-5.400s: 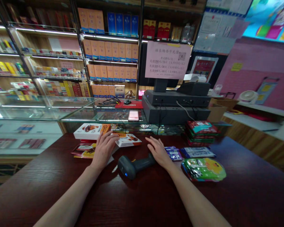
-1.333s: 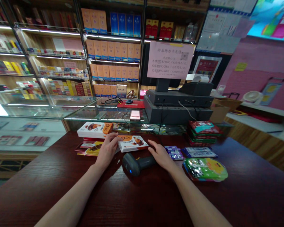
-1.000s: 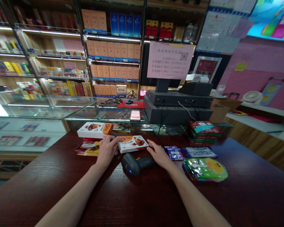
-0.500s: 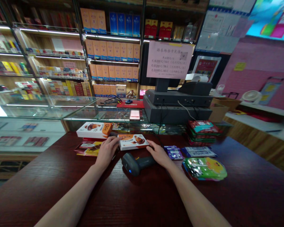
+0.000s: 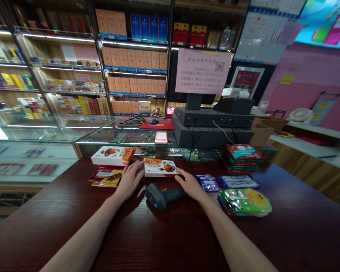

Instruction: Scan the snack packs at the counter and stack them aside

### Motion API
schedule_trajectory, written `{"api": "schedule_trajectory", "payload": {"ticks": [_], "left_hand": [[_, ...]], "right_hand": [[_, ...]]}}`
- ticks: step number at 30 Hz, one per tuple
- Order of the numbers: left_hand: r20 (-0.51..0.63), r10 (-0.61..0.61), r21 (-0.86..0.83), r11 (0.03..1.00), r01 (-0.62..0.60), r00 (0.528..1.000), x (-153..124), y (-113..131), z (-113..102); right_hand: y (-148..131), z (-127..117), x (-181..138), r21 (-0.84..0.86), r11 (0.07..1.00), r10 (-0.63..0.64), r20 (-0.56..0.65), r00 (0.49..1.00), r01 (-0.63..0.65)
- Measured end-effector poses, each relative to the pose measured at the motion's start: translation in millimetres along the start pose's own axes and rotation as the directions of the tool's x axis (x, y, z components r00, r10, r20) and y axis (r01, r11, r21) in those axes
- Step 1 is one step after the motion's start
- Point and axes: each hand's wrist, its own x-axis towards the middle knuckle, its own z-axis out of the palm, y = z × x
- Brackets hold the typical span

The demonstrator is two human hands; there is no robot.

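A white and orange Dove chocolate box (image 5: 160, 169) lies on the dark wooden counter in front of me. At its left end is my left hand (image 5: 129, 181), palm down with fingers stretched out; whether the fingertips still touch the box is hard to tell. My right hand (image 5: 189, 184) grips the box's right end, with thumb and fingers at the corner. Just nearer to me lies a black barcode scanner (image 5: 158, 197) with a blue light, its handle reaching toward my right hand. A second Dove box (image 5: 110, 155) rests on flat yellow and red chocolate packs (image 5: 109, 178) at left.
On the right lie purple packs (image 5: 207, 183), a blue-white bar (image 5: 238, 182), a green-yellow pack (image 5: 245, 202) and a stack of red packs (image 5: 242, 156). Behind stand a glass display case (image 5: 124, 136) and a cash register (image 5: 212, 126) with a screen.
The front Dove box has shifted slightly right and away from me. My left hand's fingers have loosened from its top left corner and straightened. My right hand has barely moved.
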Motion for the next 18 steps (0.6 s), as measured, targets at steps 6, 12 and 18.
{"api": "schedule_trajectory", "payload": {"ticks": [6,12,18], "left_hand": [[0.037,0.059,-0.053,0.997,-0.057,0.998,-0.5,0.9,-5.2],[0.024,0.172,0.006,0.985,-0.172,0.985,-1.0,-1.7,-5.4],[-0.013,0.128,0.119,0.985,-0.125,0.992,-0.5,2.1,-9.0]], "right_hand": [[3.3,-0.4,0.1,0.013,0.999,-0.042,-0.049,0.998,0.043],[-3.7,-6.0,-4.3,-0.019,0.997,-0.069,-0.067,0.995,0.068],[-16.9,-9.4,-10.3,-0.173,0.973,-0.166,-0.047,0.985,0.155]]}}
